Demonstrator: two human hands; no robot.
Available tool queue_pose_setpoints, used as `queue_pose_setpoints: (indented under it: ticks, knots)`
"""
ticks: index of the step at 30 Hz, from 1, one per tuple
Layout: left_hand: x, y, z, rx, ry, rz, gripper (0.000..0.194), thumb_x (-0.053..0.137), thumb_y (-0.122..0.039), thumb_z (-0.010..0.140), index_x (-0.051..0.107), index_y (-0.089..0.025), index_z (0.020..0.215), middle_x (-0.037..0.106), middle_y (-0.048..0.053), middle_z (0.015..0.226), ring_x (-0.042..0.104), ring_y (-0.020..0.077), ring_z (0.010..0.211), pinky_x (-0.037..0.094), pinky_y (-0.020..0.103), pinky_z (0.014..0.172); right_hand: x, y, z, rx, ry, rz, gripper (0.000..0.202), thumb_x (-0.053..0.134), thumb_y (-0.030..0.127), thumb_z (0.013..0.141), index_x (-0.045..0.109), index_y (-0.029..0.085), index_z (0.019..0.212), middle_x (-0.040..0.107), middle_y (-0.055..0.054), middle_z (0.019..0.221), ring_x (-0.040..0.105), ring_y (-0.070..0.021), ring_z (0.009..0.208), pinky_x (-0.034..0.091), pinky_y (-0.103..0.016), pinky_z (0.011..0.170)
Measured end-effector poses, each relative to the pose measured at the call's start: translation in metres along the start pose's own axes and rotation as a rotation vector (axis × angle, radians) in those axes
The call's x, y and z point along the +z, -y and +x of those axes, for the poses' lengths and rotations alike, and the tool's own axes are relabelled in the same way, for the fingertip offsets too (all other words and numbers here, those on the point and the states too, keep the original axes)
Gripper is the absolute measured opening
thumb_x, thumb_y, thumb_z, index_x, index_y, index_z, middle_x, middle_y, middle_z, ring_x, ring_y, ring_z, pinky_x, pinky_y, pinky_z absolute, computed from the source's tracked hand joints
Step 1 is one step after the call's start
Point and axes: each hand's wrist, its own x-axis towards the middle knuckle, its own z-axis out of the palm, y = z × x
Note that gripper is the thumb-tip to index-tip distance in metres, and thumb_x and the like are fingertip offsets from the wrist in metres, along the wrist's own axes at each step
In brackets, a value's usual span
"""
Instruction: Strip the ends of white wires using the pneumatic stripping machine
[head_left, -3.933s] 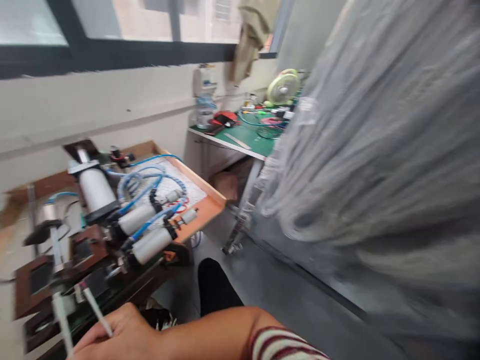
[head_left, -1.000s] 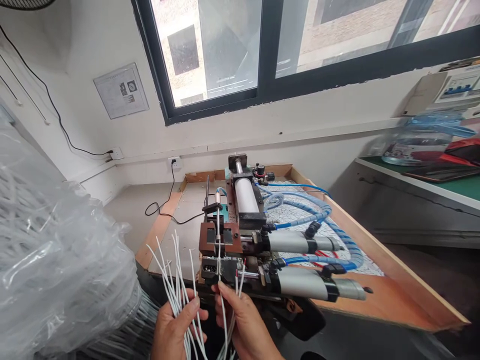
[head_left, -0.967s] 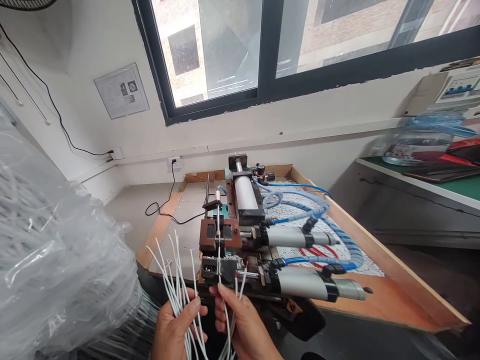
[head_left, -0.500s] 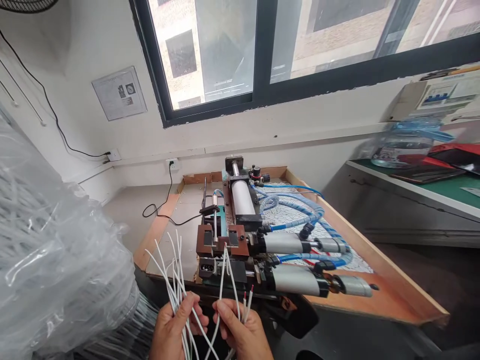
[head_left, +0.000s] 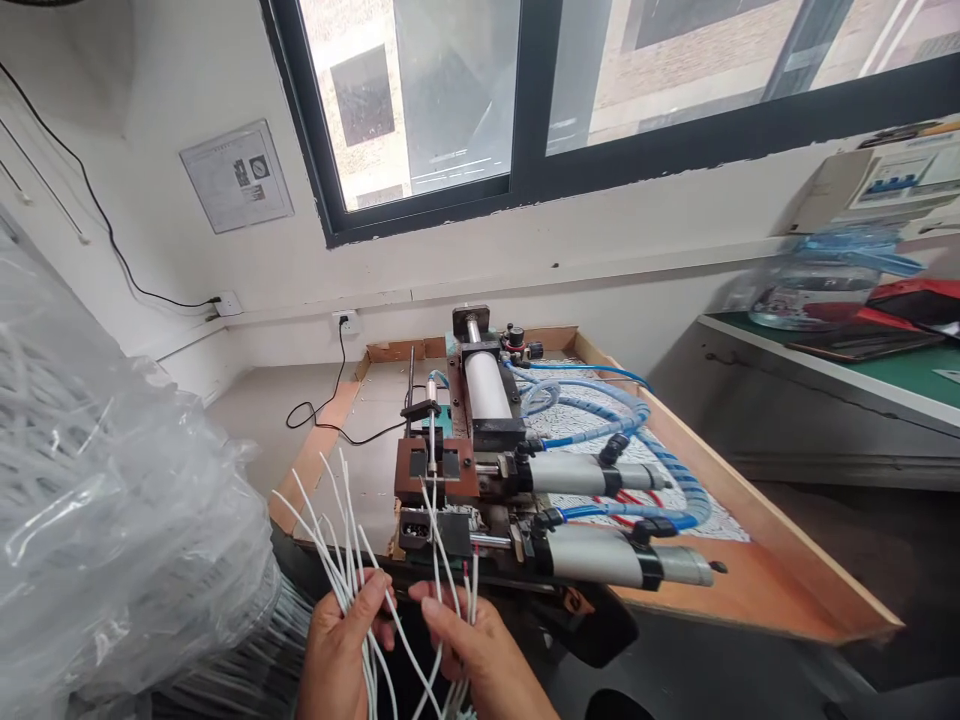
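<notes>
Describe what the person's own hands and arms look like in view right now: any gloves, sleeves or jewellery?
Both the left hand and the right hand are bare, without gloves. No ring, watch or bracelet shows on the parts in view. The picture's bottom edge cuts off the arms, and no sleeve is visible, so I can't tell what covers them higher up.

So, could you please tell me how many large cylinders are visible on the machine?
3: the rear cylinder, behind the others; and on the right, side by side, the middle cylinder and the front cylinder. None seems hidden.
</notes>
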Motion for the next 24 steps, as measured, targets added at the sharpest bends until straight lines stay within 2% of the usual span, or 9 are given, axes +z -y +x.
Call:
queue_pose_setpoints:
  ticks: [2,4,6,8,11,14,17,20,24]
  knots:
    - [0.002,0.0,-0.002,-0.004,-0.005,0.005,0.017,0.066,-0.027,0.061,0.06,-0.012,0.068,0.053,-0.003,0.049,0.045,0.0068,0.041,0.034,0.019,0.04,0.0,-0.004,-0.001,-0.039,0.109,-0.071,0.034,0.071,0.043,0.049,0.067,0.013,0.064,0.05,0.002,0.048,0.036,-0.0083,0.045,0.027,-0.021,0.045]
    - [0.006,-0.002,-0.004,0.003,0.01,-0.004,0.023,0.066,-0.027,0.061,0.059,-0.012,0.077,0.048,-0.005,0.045,0.042,0.0061,0.038,0.029,0.018,0.036,-0.001,-0.007,-0.003,-0.117,0.145,-0.125,0.03,0.07,0.042,0.052,0.064,0.013,0.053,0.053,0.0,0.05,0.041,-0.0108,0.05,0.031,-0.023,0.053]
    - [0.009,-0.004,-0.007,0.038,0.01,-0.03,0.033,0.065,-0.027,0.061,0.056,-0.013,0.089,0.05,-0.005,0.047,0.041,0.0063,0.038,0.026,0.017,0.033,-0.001,-0.008,-0.005,-0.184,0.056,-0.152,0.03,0.067,0.042,0.055,0.061,0.014,0.049,0.051,0.001,0.049,0.041,-0.0116,0.052,0.031,-0.024,0.055]
    - [0.011,-0.006,-0.008,0.082,-0.019,-0.066,0.036,0.063,-0.031,0.064,0.052,-0.015,0.094,0.055,-0.003,0.053,0.044,0.0076,0.04,0.025,0.016,0.032,-0.001,-0.005,-0.007,-0.231,-0.09,-0.162,0.03,0.066,0.042,0.057,0.06,0.014,0.049,0.051,0.002,0.049,0.041,-0.012,0.053,0.031,-0.024,0.056]
    - [0.01,-0.007,-0.006,0.077,-0.087,-0.106,0.028,0.059,-0.036,0.066,0.053,-0.017,0.085,0.06,-0.001,0.055,0.048,0.0095,0.042,0.033,0.018,0.034,0.0,0.002,-0.009,-0.251,-0.236,-0.121,0.028,0.065,0.041,0.06,0.06,0.015,0.051,0.056,0.0,0.054,0.046,-0.0142,0.058,0.033,-0.024,0.06]
    - [0.006,-0.006,-0.004,0.049,-0.109,-0.126,0.022,0.062,-0.034,0.063,0.056,-0.016,0.073,0.06,-0.002,0.053,0.051,0.0101,0.043,0.038,0.02,0.039,0.004,0.006,-0.007,-0.215,-0.28,-0.014,0.029,0.067,0.041,0.058,0.059,0.015,0.049,0.057,-0.001,0.054,0.047,-0.0141,0.056,0.033,-0.024,0.056]
    - [0.005,-0.006,-0.003,0.077,-0.084,-0.123,0.019,0.065,-0.03,0.061,0.057,-0.014,0.067,0.06,-0.001,0.054,0.051,0.0099,0.044,0.04,0.021,0.041,0.006,0.005,-0.001,-0.133,-0.266,0.118,0.028,0.069,0.04,0.056,0.059,0.014,0.05,0.055,0.0,0.051,0.045,-0.0118,0.05,0.032,-0.023,0.051]
    - [0.005,-0.005,-0.002,0.058,-0.08,-0.132,0.019,0.066,-0.029,0.059,0.058,-0.014,0.067,0.06,-0.002,0.054,0.051,0.0097,0.043,0.041,0.022,0.041,0.007,0.004,0.005,-0.067,-0.239,0.189,0.027,0.071,0.038,0.054,0.062,0.013,0.057,0.053,0.001,0.048,0.043,-0.0103,0.046,0.031,-0.022,0.049]
    - [0.006,-0.003,-0.002,0.003,-0.078,-0.145,0.021,0.068,-0.028,0.058,0.056,-0.014,0.069,0.056,-0.003,0.05,0.049,0.0099,0.042,0.041,0.022,0.039,0.006,0.005,0.009,-0.042,-0.196,0.226,0.026,0.07,0.037,0.055,0.061,0.013,0.055,0.054,0.002,0.048,0.044,-0.01,0.046,0.032,-0.022,0.049]
